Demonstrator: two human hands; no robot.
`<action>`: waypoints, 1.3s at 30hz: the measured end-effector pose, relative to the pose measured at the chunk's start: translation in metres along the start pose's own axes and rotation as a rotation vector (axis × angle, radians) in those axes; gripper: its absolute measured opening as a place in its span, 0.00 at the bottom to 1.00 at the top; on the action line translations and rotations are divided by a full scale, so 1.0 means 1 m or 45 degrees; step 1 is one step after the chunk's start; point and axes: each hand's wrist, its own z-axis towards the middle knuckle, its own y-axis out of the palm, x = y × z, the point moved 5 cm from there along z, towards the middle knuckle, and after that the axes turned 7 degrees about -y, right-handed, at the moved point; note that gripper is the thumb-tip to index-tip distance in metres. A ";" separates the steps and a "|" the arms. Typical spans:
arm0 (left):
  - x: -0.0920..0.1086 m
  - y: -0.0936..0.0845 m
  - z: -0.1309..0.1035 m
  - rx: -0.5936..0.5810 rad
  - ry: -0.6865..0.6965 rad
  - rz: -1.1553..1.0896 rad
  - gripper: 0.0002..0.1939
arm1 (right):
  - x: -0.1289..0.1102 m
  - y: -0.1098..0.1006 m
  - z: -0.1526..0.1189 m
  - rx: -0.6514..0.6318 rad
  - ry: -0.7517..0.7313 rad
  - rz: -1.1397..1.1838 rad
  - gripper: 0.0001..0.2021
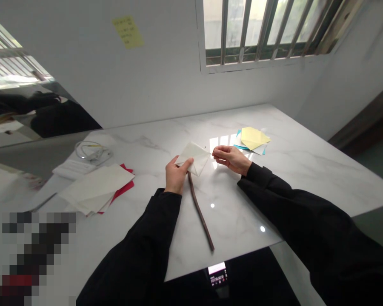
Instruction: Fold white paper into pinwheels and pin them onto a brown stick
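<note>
My left hand [176,174] grips a white folded paper [194,155], with the thumb pressed on its top face. The paper is held tilted, its creases running toward a corner on the right. Close to that corner, my right hand [231,158] has thumb and fingertips pinched together. Whether anything is between those fingertips, or whether they touch the paper, I cannot tell. A thin, slightly bent brown stick [200,212] lies on the white marbled table [242,204], its upper end reaching under the paper beside my left hand.
Yellow, white and blue papers [253,138] lie at the back right. White and red sheets [95,189] are stacked at the left, near a coiled cable [94,151]. A yellow note [127,32] sticks to the wall beside the barred window [261,29]. A lit screen [217,274] shows below the table's front edge.
</note>
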 end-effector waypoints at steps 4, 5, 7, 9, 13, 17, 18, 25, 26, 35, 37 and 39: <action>0.002 0.001 -0.002 0.038 -0.048 -0.164 0.27 | -0.001 0.007 -0.006 -0.157 0.066 -0.117 0.17; 0.002 0.001 -0.002 0.043 -0.058 -0.191 0.26 | -0.002 0.011 -0.008 -0.212 0.078 -0.129 0.16; 0.001 0.003 -0.003 0.039 -0.068 -0.217 0.26 | -0.003 0.020 -0.012 -0.304 0.079 -0.133 0.16; 0.001 0.006 -0.005 0.021 -0.066 -0.210 0.26 | -0.002 0.028 -0.015 -0.352 0.068 -0.130 0.16; -0.002 0.012 -0.009 -0.053 -0.093 -0.149 0.28 | 0.003 0.033 -0.016 -0.341 0.038 -0.152 0.16; -0.003 0.014 -0.010 -0.090 -0.098 -0.054 0.30 | 0.004 0.030 -0.013 -0.310 -0.020 -0.229 0.16; -0.003 0.014 -0.011 -0.097 -0.093 -0.021 0.30 | 0.003 0.030 -0.013 -0.309 -0.038 -0.252 0.16; -0.002 0.017 -0.011 -0.148 -0.029 0.183 0.32 | -0.003 0.029 -0.011 -0.250 -0.126 -0.430 0.18; 0.000 0.017 -0.011 -0.147 -0.017 0.197 0.31 | -0.002 0.028 -0.010 -0.234 -0.122 -0.437 0.18; 0.010 0.009 -0.008 -0.111 -0.077 0.177 0.27 | -0.003 0.029 -0.009 -0.223 -0.121 -0.452 0.19; 0.009 0.010 -0.009 -0.144 -0.133 0.150 0.28 | -0.004 0.030 -0.009 -0.218 -0.130 -0.462 0.19; 0.008 0.013 -0.011 -0.191 -0.190 0.112 0.28 | -0.005 0.029 -0.009 -0.205 -0.157 -0.500 0.19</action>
